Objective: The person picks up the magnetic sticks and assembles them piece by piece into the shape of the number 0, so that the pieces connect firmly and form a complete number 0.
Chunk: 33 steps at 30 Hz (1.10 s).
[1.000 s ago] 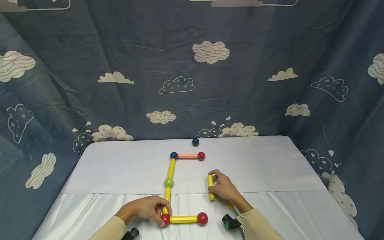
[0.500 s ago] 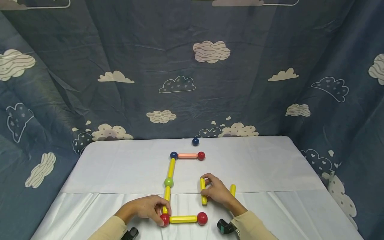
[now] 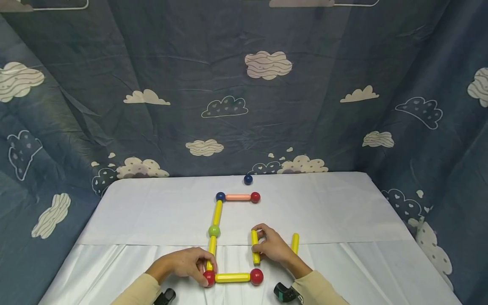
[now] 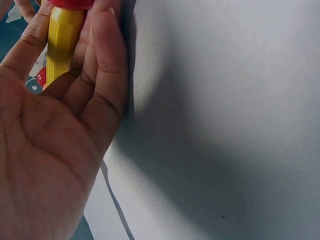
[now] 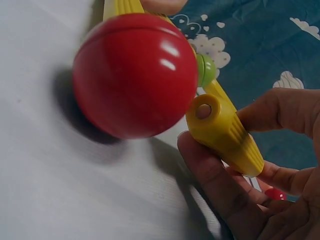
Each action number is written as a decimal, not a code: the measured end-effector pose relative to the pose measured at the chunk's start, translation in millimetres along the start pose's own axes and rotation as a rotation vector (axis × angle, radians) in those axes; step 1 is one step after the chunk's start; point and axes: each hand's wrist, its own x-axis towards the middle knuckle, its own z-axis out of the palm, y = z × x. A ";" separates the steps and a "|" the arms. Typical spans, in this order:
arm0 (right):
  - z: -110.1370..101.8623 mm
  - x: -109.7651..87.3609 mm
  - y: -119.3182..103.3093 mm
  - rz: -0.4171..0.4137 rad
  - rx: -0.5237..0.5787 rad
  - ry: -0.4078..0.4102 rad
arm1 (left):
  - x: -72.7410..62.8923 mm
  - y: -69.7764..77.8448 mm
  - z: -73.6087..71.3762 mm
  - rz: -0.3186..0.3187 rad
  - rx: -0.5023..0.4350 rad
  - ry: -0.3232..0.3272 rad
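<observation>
My left hand (image 3: 187, 263) pinches the red ball (image 3: 209, 278) at the near left corner of a ball-and-stick frame; its fingers lie beside the yellow stick (image 4: 62, 37) joined there. In my right hand (image 3: 275, 246), a loose yellow magnetic stick (image 3: 255, 248) is held between thumb and fingers, pointing toward me. Its near end, with a round metal tip, is right by the other red ball (image 5: 135, 75); I cannot tell whether they touch. Between the two near red balls lies a yellow stick (image 3: 232, 278). A green ball (image 3: 214, 231) joins the yellow sticks on the left side.
At the frame's far end, a blue ball (image 3: 220, 197), a pink stick (image 3: 238, 197) and a red ball (image 3: 255, 197) form a row. A loose blue ball (image 3: 248, 179) lies beyond. Another yellow stick (image 3: 295, 243) lies right of my right hand on the white cloth (image 3: 343, 212).
My right hand has carried the yellow stick left and toward me, up to the near right red ball. The left hand stays on its red ball.
</observation>
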 end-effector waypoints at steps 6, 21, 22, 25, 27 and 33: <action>2.5 -1.6 1.7 -0.002 0.011 -0.015 | 0.6 -0.9 0.1 -0.021 0.001 -0.002; 4.5 -3.4 5.2 -0.030 -0.029 -0.028 | 1.3 -3.2 -1.3 -0.011 -0.018 -0.020; 4.4 -3.5 5.1 -0.037 -0.034 -0.028 | 1.5 -2.9 -1.4 -0.011 -0.019 -0.021; 3.5 -3.5 5.2 -0.054 -0.073 -0.024 | 1.6 -2.5 -1.4 -0.012 -0.019 -0.022; 2.4 -2.8 5.0 -0.064 -0.107 -0.022 | 1.7 -2.5 -1.3 -0.011 -0.021 -0.021; -3.7 1.0 3.1 -0.102 -0.169 -0.013 | 0.5 -2.2 -1.1 -0.001 -0.007 -0.012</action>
